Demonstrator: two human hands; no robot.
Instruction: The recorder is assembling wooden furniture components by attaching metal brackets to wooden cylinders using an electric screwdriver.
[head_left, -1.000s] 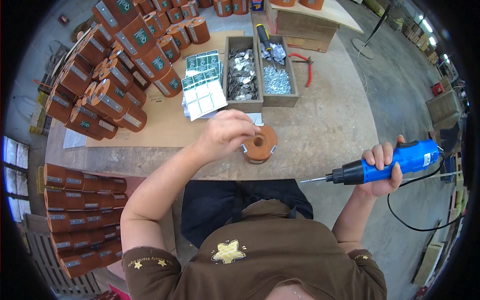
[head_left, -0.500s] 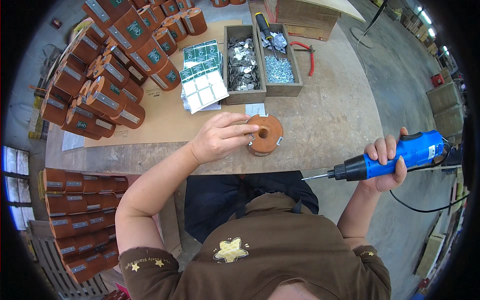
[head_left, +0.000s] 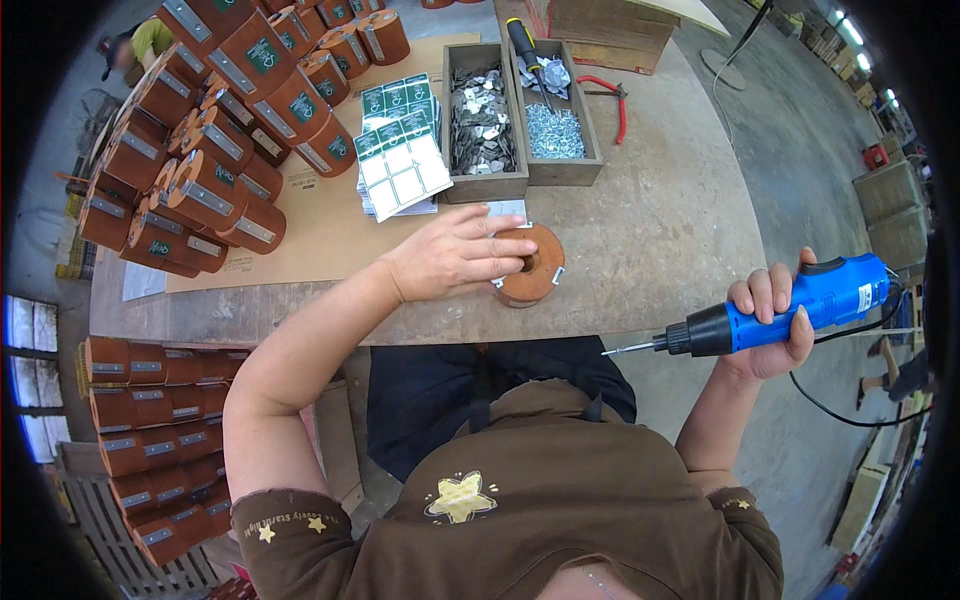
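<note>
A round reddish-brown wooden cylinder with a hole in its middle stands near the table's front edge. Small metal pieces sit at its rim. My left hand lies over its left side, fingers curled across the top by the hole; the thumb's grip is partly hidden. Off the table's right front corner, my right hand is closed around a blue electric screwdriver with a black nose. Its thin bit points left toward my lap, apart from the cylinder.
Wooden trays hold flat metal pieces and small screws. Beside them lie a yellow-black screwdriver, red-handled pliers and a stack of label sheets. Similar cylinders are piled left; more stack below. People appear at the far edges.
My left hand has shifted from the cylinder's side further over its top, with fingers now nearer the hole. The right hand and electric screwdriver barely moved. People have appeared at the edges.
</note>
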